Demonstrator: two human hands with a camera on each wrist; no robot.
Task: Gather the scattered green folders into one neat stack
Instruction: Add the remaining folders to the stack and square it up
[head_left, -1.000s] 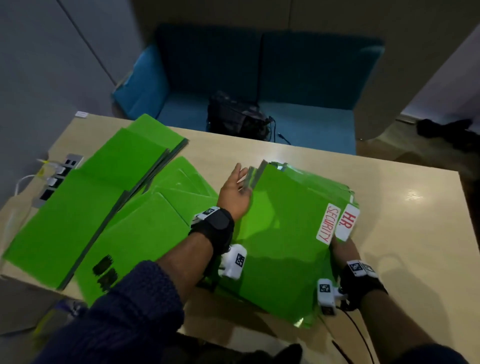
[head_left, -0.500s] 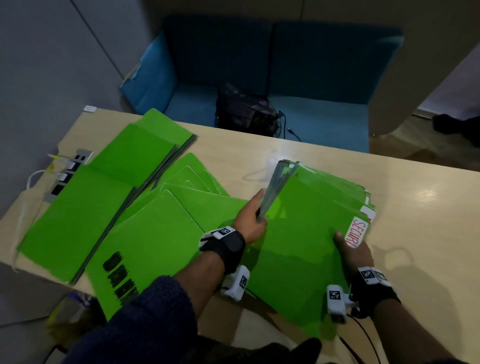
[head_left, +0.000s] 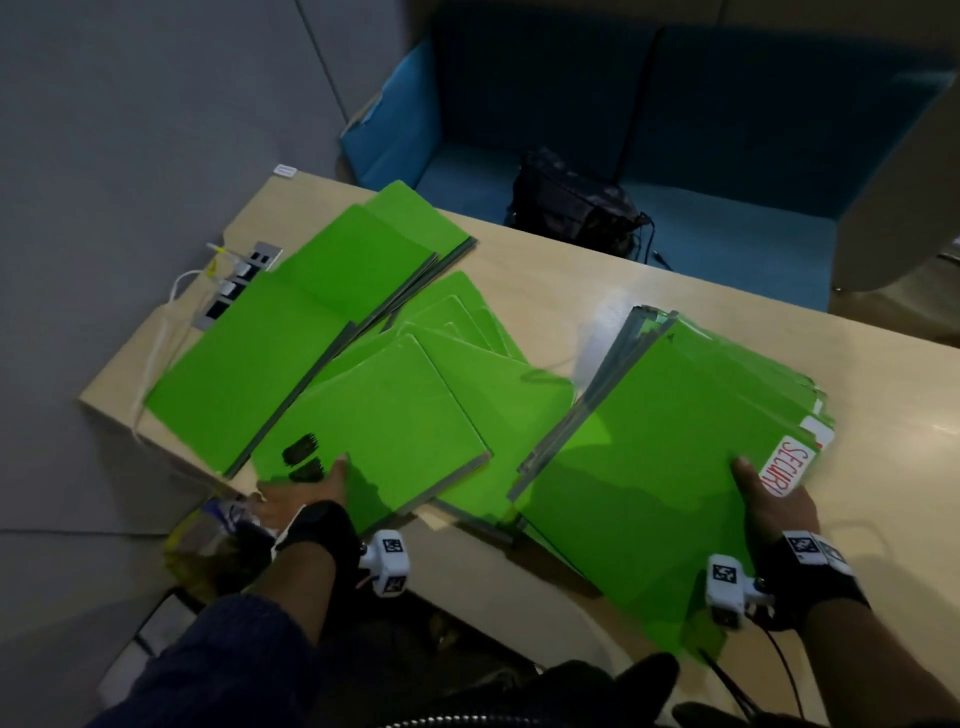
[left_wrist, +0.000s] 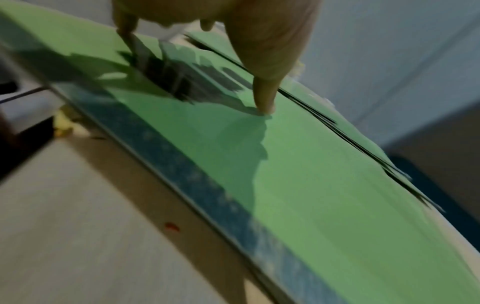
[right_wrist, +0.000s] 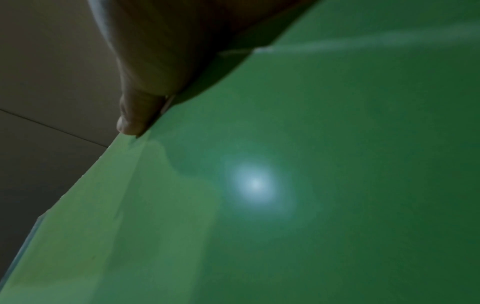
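Table (head_left: 597, 291): pale wood, bore everything.
Loose folders (head_left: 291, 332): fanned over the table's left half.
Gathered stack (head_left: 639, 467): on the table's right half.
Right hand (head_left: 774, 504): thumb clamped on the stack's near right edge.
Left hand (head_left: 306, 493): pinched a loose folder's corner at the table's near-left edge.

**Thumb on a glossy green cover**

A smooth, glossy green folder cover (right_wrist: 311, 205) fills most of the right wrist view, a soft white glare spot near its middle. The right hand (right_wrist: 161, 51) enters from above, one digit lying along the cover's upper left edge. Grey-beige surfaces lie beyond, blurred.
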